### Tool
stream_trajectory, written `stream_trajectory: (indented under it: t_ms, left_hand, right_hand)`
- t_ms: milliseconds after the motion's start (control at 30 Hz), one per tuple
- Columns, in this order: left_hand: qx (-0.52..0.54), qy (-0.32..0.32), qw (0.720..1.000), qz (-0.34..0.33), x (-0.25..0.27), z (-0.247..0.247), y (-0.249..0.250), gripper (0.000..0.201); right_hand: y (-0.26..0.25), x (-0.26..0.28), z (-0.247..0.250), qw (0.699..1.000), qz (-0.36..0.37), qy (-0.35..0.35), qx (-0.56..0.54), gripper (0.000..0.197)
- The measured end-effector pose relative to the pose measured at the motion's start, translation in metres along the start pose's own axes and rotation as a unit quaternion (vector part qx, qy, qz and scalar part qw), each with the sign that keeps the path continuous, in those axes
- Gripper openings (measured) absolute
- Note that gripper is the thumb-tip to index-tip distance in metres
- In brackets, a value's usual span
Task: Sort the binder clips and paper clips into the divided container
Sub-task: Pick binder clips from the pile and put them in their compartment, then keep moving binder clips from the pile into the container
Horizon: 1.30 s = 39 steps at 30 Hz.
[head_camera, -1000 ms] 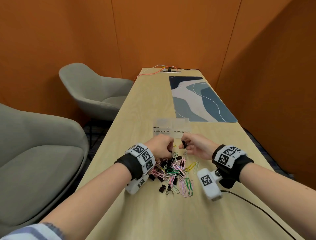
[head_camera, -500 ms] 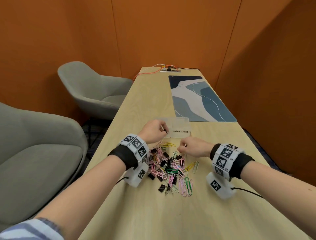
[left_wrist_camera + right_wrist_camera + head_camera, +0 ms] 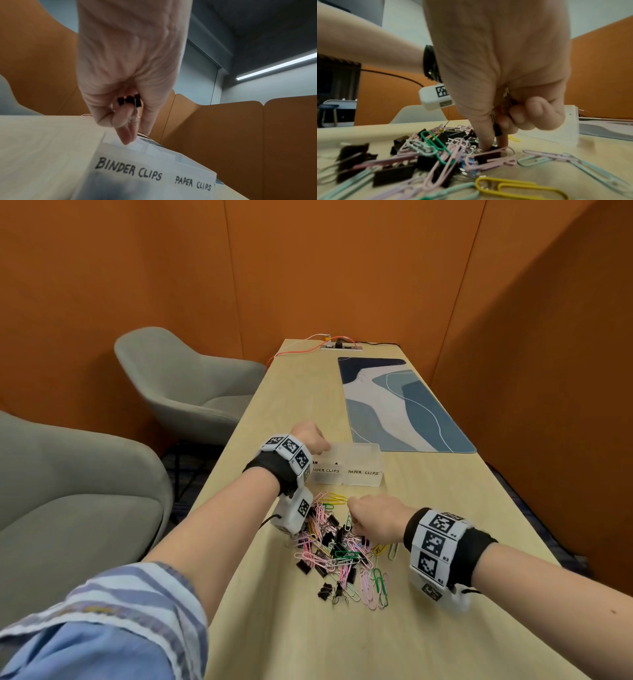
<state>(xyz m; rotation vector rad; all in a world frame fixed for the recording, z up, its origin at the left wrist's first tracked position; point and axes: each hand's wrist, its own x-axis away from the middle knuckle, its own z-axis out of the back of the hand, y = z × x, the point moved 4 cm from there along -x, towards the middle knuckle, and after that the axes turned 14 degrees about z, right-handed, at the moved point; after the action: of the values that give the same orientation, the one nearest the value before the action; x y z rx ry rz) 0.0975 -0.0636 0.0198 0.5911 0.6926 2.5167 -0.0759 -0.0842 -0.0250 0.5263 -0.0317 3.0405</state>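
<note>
A clear divided container (image 3: 363,479) labelled BINDER CLIPS and PAPER CLIPS stands on the table beyond a mixed pile of coloured paper clips and black binder clips (image 3: 337,546). My left hand (image 3: 310,436) hovers over the binder-clip compartment (image 3: 120,143), fingers curled round several small black binder clips (image 3: 129,100). My right hand (image 3: 371,518) is down in the pile's far right part. Its thumb and forefinger pinch into the clips while its curled fingers hold binder clips (image 3: 497,129) with silver handles in the palm.
A blue patterned desk mat (image 3: 400,405) lies beyond the container on the right. Cables and a power socket (image 3: 339,345) sit at the table's far end. Two grey armchairs (image 3: 185,392) stand to the left. Loose paper clips (image 3: 375,585) spread toward me.
My left hand has travelled from the pile forward to above the container's left compartment with its clips. My right hand has lowered from beside the container back into the pile.
</note>
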Motion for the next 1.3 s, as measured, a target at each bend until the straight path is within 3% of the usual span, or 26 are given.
stream_trajectory:
  t_ms: [133, 200, 433, 600, 733, 833, 1033, 1167, 1300]
  left_hand:
    - [0.06, -0.027, 0.998, 0.011, -0.004, -0.006, 0.004, 0.018]
    - [0.082, -0.029, 0.996, 0.005, -0.003, -0.006, 0.003, 0.027]
    - [-0.009, 0.037, 0.994, -0.107, 0.034, 0.012, -0.009, 0.034]
    - [-0.094, -0.03, 0.981, -0.165, 0.069, 0.004, -0.032, 0.024]
    - [-0.196, -0.09, 0.956, -0.2, 0.087, -0.02, -0.044, 0.02]
    - [-0.219, -0.093, 0.944, -0.227, 0.091, -0.036, -0.045, 0.024]
    - [-0.229, -0.086, 0.937, -0.251, 0.096, -0.046, -0.043, 0.026]
    - [-0.213, -0.081, 0.943, -0.242, 0.095, -0.048, -0.041, 0.025]
    - [-0.177, -0.07, 0.95, -0.246, 0.093, -0.048, -0.04, 0.023]
  right_hand:
    - [-0.004, 0.003, -0.001, 0.998, 0.03, 0.019, 0.046, 0.018]
    - [-0.004, 0.007, 0.0, 0.998, 0.04, 0.016, 0.039, 0.011]
    - [0.016, 0.011, 0.02, 0.991, 0.059, -0.019, -0.12, 0.019]
    - [0.036, 0.009, 0.039, 0.965, 0.023, -0.025, -0.261, 0.026]
    - [0.047, -0.008, 0.067, 0.945, -0.005, 0.058, -0.321, 0.024]
    - [0.049, -0.036, 0.084, 0.952, -0.037, 0.095, -0.289, 0.029]
    - [0.026, -0.069, 0.092, 0.983, -0.076, 0.082, -0.143, 0.035]
    - [0.028, -0.078, 0.09, 0.979, -0.088, 0.087, -0.16, 0.022]
    - [0.03, -0.078, 0.092, 0.965, -0.066, 0.114, -0.225, 0.031]
